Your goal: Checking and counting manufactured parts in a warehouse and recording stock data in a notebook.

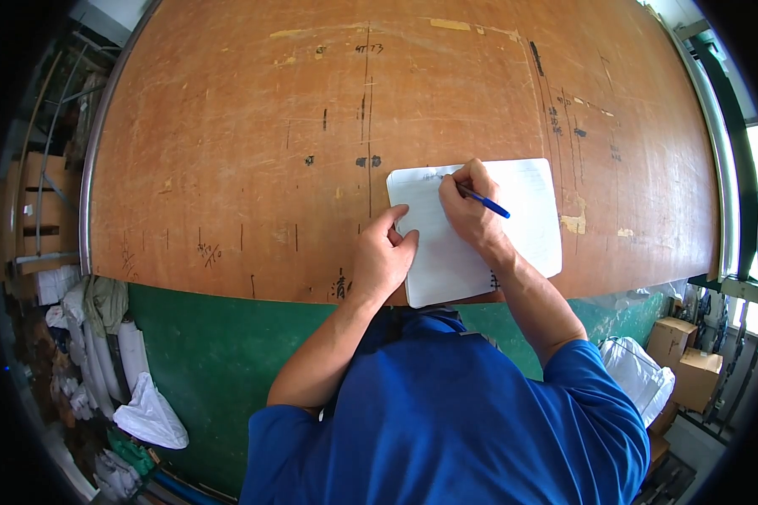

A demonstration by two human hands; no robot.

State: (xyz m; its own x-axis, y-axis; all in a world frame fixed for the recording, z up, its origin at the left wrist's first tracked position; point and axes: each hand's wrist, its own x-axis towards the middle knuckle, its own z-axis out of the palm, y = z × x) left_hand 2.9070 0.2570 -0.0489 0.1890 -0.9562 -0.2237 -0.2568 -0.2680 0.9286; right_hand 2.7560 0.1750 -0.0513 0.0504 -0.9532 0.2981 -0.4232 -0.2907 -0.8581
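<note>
An open notebook (522,219) with white, faintly lined pages lies near the front edge of the wooden table. My right hand (473,206) rests on its pages, closed round a blue pen (494,207). The pen's tip is hidden by the fingers, close to some small handwriting at the top of the left page. My left hand (385,257) lies at the notebook's left edge, its thumb and forefinger curled onto the page margin; its other fingers are mostly hidden.
The large brown table (227,126) carries black marks, scratches and peeling tape. Below its front edge is a green floor (219,353). White bags (152,412) and cloth stand at the left. Cardboard boxes (696,379) and a wrapped white bundle (636,374) are at the right.
</note>
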